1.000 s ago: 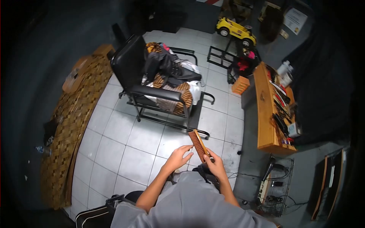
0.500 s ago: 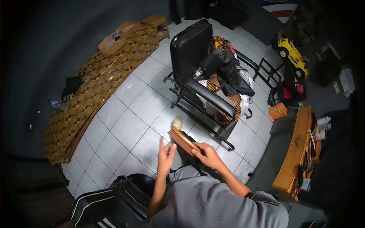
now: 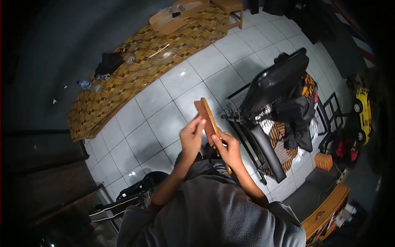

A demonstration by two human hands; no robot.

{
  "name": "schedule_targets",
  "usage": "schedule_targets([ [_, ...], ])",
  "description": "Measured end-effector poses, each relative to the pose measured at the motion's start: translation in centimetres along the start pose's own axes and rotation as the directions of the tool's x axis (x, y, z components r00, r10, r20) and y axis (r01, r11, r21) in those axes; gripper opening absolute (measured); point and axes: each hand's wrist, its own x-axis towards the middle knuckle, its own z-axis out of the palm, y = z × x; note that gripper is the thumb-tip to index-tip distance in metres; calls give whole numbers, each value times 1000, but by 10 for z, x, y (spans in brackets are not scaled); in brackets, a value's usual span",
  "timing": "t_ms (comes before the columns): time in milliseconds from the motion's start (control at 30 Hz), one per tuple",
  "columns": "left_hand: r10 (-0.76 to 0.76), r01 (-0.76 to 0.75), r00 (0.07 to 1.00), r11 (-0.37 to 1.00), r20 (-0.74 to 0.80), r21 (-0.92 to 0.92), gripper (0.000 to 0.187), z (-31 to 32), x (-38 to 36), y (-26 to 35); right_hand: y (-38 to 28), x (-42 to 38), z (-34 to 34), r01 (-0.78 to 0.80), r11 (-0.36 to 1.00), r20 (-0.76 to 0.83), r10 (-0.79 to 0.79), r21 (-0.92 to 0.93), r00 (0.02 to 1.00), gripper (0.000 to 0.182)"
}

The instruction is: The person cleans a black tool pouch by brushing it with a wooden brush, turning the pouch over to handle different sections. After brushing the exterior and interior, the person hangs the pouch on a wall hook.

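Observation:
My right hand (image 3: 229, 150) is closed around the lower part of a wooden-backed brush (image 3: 210, 119), which stands tilted upright with its reddish-brown bristles toward the left. The brush's handle end shows below that hand. My left hand (image 3: 191, 139) is beside the bristles, thumb and fingertips drawn together in a pinch at their edge. Whatever may be between those fingertips is too small to make out.
A black-padded chair (image 3: 263, 103) on the right holds a pile of clothes (image 3: 294, 127). A woven mat (image 3: 144, 61) lies along the left wall. Farther right are a yellow toy car (image 3: 363, 116), an orange block (image 3: 323, 161) and a wooden drawer unit (image 3: 327, 210).
The view has turned to the right-hand side's disadvantage, so chair and mat appear shifted rightward. The brush has swung more upright, and my left fingers have gone from spread to pinched at the bristles.

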Motion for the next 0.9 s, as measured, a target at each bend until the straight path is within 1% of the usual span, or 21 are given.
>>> schedule_targets([
  [67,-32,32,999,997,6,64,26,11,14,1,-4,43,3,-20,997,-18,22,78,1000,33],
  [100,-16,9,999,992,51,123,29,12,23,4,-15,62,1,-64,993,-4,65,101,998,27],
  [133,-50,42,997,992,59,120,27,15,34,6,-17,82,0,-60,988,-8,62,143,998,28],
  [200,-89,57,987,970,130,235,24,14,59,14,-20,120,-1,-84,987,-36,90,139,995,29],
  [233,-51,17,984,980,173,196,24,15,75,14,-18,140,1,-52,970,-49,65,237,997,32],
  [300,34,-65,963,992,267,108,22,17,110,14,-25,173,-1,-79,972,-97,103,221,990,33],
  [333,16,-49,954,993,300,104,21,17,129,16,-29,189,-1,-88,973,-130,118,215,985,33],
  [400,-17,-21,926,995,377,95,19,16,169,19,-38,219,1,-54,973,-219,104,222,970,34],
  [433,-93,44,896,992,434,122,18,14,190,23,-45,233,1,-52,976,-253,105,210,962,34],
  [500,-40,-6,883,995,467,96,20,16,238,26,-50,259,2,-84,979,-297,138,188,945,35],
  [533,-13,-31,877,996,480,84,21,17,265,28,-59,271,6,-63,985,-349,116,161,930,32],
  [567,-30,-61,843,987,537,151,28,17,292,33,-63,281,9,-69,986,-377,122,153,918,32],
  [600,-19,-71,838,987,545,144,30,17,312,42,-65,291,11,-76,987,-402,128,142,906,32],
  [633,0,-87,834,987,551,132,32,19,333,55,-65,298,12,-129,979,-390,183,159,903,32],
  [667,27,-111,829,987,558,116,34,24,356,65,-66,305,12,-112,993,-389,121,46,913,32],
  [700,7,-106,807,985,590,133,39,26,377,65,-66,312,14,-19,1000,-400,18,1,916,33],
  [733,23,-85,819,993,574,81,40,34,398,58,-69,319,16,71,996,-408,-84,-46,909,34],
  [800,29,-27,839,1000,544,-10,42,53,432,43,-82,328,15,40,999,-346,-43,-16,937,40],
  [833,-109,181,807,981,580,-68,44,65,445,48,-90,335,17,83,987,-343,-125,-136,931,43],
  [867,-177,255,799,965,575,-57,49,78,457,50,-141,336,14,-216,974,-208,225,63,952,49],
  [900,-231,355,774,929,589,-102,51,94,465,57,-146,345,15,-231,971,-208,240,66,948,51],
])
